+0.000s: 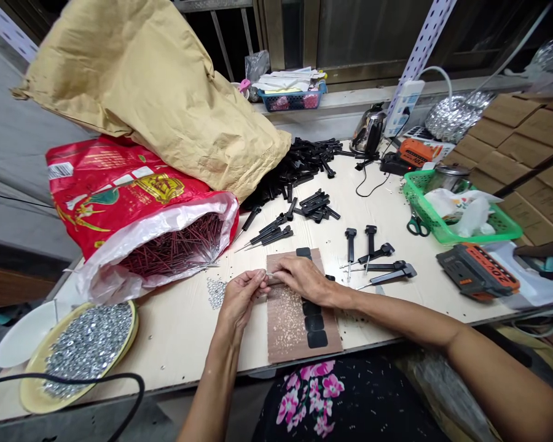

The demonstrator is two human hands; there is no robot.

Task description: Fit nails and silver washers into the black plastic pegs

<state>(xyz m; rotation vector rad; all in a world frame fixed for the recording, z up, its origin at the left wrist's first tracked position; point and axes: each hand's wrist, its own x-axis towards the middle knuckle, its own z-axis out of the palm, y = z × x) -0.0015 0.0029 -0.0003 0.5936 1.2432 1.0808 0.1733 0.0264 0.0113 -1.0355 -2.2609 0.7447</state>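
My left hand (243, 293) is closed in a pinch over the left edge of a brown board (283, 347). Between its fingertips and those of my right hand (301, 277) shows a thin silvery metal piece (270, 274); both hands grip it, and most of it is hidden by fingers. Pale specks lie across the board, with a column of black square pads (316, 339) down its right side. A small heap of silvery metal parts (216, 293) lies just left of my left hand. Right of the board are several black pieces with thin metal shafts (391, 276).
A red bag (133, 178) of thin metal rods (179, 248) lies under a brown paper sack (166, 92). A yellow bowl (135, 328) holds small metal parts. Black pieces (304, 162) are piled behind. Rightward are a green basket (483, 232), scissors (417, 225) and a battery pack (477, 270).
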